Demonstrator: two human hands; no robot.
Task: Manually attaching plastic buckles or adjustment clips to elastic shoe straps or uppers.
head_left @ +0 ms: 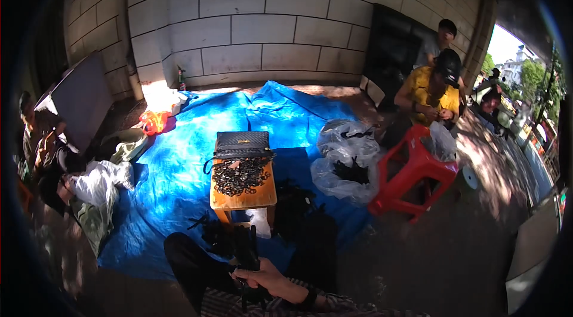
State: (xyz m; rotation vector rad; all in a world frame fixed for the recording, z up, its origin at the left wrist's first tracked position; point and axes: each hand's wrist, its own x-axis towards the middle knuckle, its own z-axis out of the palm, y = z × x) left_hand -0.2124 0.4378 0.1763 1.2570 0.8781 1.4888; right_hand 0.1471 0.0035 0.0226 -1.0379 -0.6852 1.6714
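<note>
My right hand (pixel 273 279) is closed round a bundle of black straps (pixel 246 249), held upright over my lap. A dark band circles that wrist. My left hand does not show. Just beyond the straps stands a small wooden stool (pixel 243 202). Small dark rings or buckles (pixel 240 178) are heaped on its top, too small to tell apart. Behind the heap lies a black woven-pattern clutch bag (pixel 241 140) with a wrist loop. More black straps (pixel 294 206) lie in shadow on the ground to the right of the stool.
A blue tarp (pixel 170 183) spreads under the stool. Clear plastic bags (pixel 343 165) with black pieces sit to the right, beside a red plastic stool (pixel 412 171). A person in yellow (pixel 428 93) works behind it. Another person (pixel 45 132) sits at far left near a white sack (pixel 101 181).
</note>
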